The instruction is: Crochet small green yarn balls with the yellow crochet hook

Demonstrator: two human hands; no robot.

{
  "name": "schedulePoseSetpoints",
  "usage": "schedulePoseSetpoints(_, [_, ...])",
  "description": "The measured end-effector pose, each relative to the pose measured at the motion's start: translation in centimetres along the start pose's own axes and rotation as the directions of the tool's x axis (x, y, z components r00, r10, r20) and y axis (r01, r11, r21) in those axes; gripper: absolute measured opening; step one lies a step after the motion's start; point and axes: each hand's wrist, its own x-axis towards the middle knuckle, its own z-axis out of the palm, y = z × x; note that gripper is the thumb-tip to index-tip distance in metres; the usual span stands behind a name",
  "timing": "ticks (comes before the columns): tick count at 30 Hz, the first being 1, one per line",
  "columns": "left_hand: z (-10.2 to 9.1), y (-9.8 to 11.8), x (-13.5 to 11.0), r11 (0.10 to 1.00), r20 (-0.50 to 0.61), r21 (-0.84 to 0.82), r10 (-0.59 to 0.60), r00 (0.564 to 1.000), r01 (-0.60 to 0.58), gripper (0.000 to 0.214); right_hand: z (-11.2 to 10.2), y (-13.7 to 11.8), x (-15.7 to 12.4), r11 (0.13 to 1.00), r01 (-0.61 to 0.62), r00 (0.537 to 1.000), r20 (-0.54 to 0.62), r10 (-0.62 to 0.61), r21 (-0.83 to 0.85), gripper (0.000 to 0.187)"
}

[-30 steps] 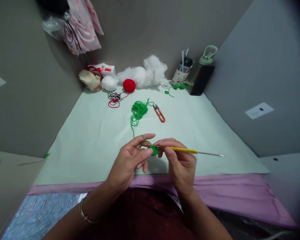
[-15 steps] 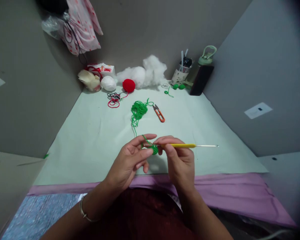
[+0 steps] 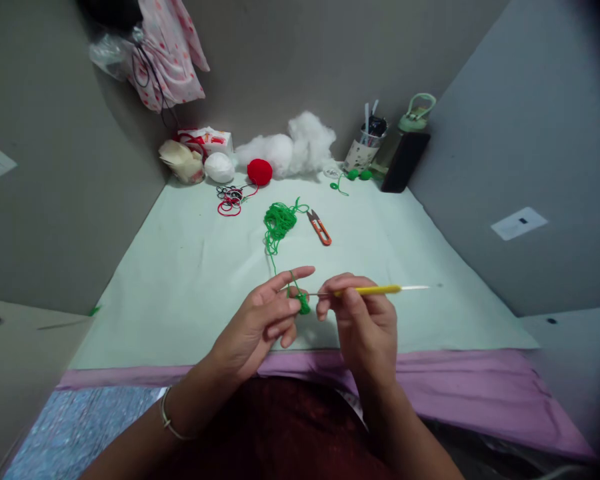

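Note:
Between thumb and fingers, my left hand [image 3: 260, 320] pinches a small green crochet piece [image 3: 304, 305]. Green yarn loops over its raised index finger and runs back to a loose heap of green yarn [image 3: 280, 221] on the table. My right hand [image 3: 365, 320] grips the yellow handle of a crochet hook [image 3: 375, 291], held nearly level. One metal end of the hook reaches left to the crochet piece; the other sticks out to the right, slightly blurred. Orange thread snips [image 3: 320, 228] lie just right of the yarn heap.
Along the back stand a white yarn ball [image 3: 219, 167], a red yarn ball [image 3: 259, 172], white stuffing [image 3: 300, 147], a pen cup [image 3: 363, 150], a dark phone [image 3: 405, 162] and a green bottle [image 3: 414, 121]. Small green pieces [image 3: 359, 175] lie before the cup. Grey partitions [image 3: 525, 153] flank the table.
My right hand has drawn the hook a little to the right, away from my left hand, and tilted it slightly. The crochet piece has shifted slightly left and turned.

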Motion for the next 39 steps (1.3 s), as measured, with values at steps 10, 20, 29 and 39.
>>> schedulePoseSetpoints(10, [0.3,-0.8,-0.2,0.961,-0.058,0.220,0.183,0.981,-0.166,0.035,-0.3,0.6,-0.4,0.998,0.003,0.999,0.051,0.000,-0.063,0.014])
schedulePoseSetpoints(20, [0.0,-1.0,-0.3,0.948,-0.077,0.247,0.224,0.972,-0.199,0.026,0.1,0.0,0.2,0.987,-0.076,0.996,0.046,0.071,0.142,0.020])
schedulePoseSetpoints(29, [-0.2,-1.0,-0.5,0.887,-0.093,0.385,0.313,0.945,-0.256,0.027,-0.2,-0.8,-1.1,0.971,0.180,0.981,0.096,-0.167,-0.158,0.023])
schedulePoseSetpoints(39, [0.0,-0.5,-0.3,0.998,-0.071,-0.012,0.054,0.996,-0.055,0.043,-0.6,-0.3,-1.8,0.526,0.586,0.806,0.374,-0.459,-0.616,0.035])
